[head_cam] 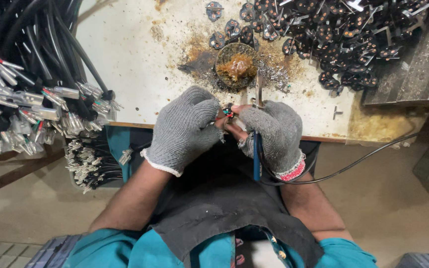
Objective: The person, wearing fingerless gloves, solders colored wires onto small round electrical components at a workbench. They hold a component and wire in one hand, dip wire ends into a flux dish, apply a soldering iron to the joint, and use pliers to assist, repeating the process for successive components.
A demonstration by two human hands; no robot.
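Note:
Both my hands wear grey knit gloves with cut-off fingertips and meet at the near edge of a stained white worktable point(140, 64). My left hand point(184, 129) pinches a small black part with red and green wire ends point(228, 113) against the fingers of my right. My right hand point(273, 134) grips a soldering iron point(259, 92); its metal tip points away from me, while its blue handle and black cord hang down below the fist. Just beyond the tip sits a round tin of brown flux point(236, 65).
A heap of small black round parts with metal pins point(338, 34) fills the far right of the table. Bundles of black cables with stripped, sleeved wire ends point(31, 104) lie at the left. A dark cloth point(224, 203) covers my lap. Solder bits point(276, 77) surround the tin.

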